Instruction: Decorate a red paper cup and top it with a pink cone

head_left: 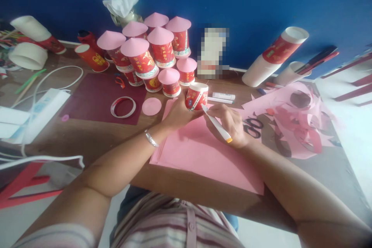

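My left hand [183,109] is wrapped round a red printed paper cup [197,96], its open rim facing up. In my right hand [228,122] is a white marker [217,124] with a yellow end, its other end close to the cup's side; I cannot tell whether it touches. Both hands are over a stack of pink paper sheets [203,155]. Just beyond the left hand stand several red cups with pink paper cones on top [169,79]. A pink paper disc [151,106] lies to the left of that hand.
A tape roll [123,107] rests on a dark red sheet [104,97]. Beside my right wrist are scissors [252,128] and curled pink paper scraps [299,124]. Stacked cups [274,56] lean near the blue wall. White cables [37,81] run at the left.
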The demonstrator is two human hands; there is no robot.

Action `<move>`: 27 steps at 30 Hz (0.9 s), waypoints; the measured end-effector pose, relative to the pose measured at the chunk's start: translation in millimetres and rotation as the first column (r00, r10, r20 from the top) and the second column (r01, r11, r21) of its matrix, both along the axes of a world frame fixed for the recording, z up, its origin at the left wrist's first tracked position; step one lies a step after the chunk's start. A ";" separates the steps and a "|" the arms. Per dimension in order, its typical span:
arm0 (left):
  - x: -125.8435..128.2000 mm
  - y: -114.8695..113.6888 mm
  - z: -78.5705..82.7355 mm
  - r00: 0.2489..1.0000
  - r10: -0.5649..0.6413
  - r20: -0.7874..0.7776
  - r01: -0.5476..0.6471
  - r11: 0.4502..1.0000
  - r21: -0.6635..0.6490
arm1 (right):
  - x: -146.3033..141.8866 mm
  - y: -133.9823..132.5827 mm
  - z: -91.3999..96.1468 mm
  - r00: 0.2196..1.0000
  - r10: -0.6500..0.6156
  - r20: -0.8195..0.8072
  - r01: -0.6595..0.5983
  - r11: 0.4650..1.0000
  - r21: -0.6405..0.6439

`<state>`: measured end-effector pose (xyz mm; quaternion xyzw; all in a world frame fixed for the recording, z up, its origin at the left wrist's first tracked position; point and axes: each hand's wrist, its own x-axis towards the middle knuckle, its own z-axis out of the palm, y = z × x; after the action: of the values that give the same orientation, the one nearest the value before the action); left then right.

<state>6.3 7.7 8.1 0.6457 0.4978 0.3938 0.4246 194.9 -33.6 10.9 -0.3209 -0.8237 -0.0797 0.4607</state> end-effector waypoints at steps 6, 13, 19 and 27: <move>0.4 -0.5 0.6 1.000 -0.005 0.018 0.005 1.000 -0.001 | -0.1 0.9 1.9 1.000 0.009 0.011 -0.009 1.000 -0.007; -0.7 -0.7 -1.4 1.000 -0.023 0.009 0.023 1.000 -0.015 | -0.4 1.0 0.9 1.000 0.015 0.004 -0.015 1.000 -0.001; -1.5 0.2 -2.3 1.000 -0.019 -0.017 0.019 1.000 0.001 | -1.1 0.9 2.5 1.000 0.025 0.006 -0.025 1.000 0.000; -0.1 -0.2 -1.7 1.000 -0.001 -0.023 0.001 1.000 -0.008 | 0.2 0.3 5.3 0.996 0.081 0.025 -0.080 0.996 -0.032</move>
<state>6.2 7.4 6.4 0.6487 0.5038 0.3841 0.4217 195.1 -33.3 16.2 -0.2934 -0.8430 -0.0524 0.4478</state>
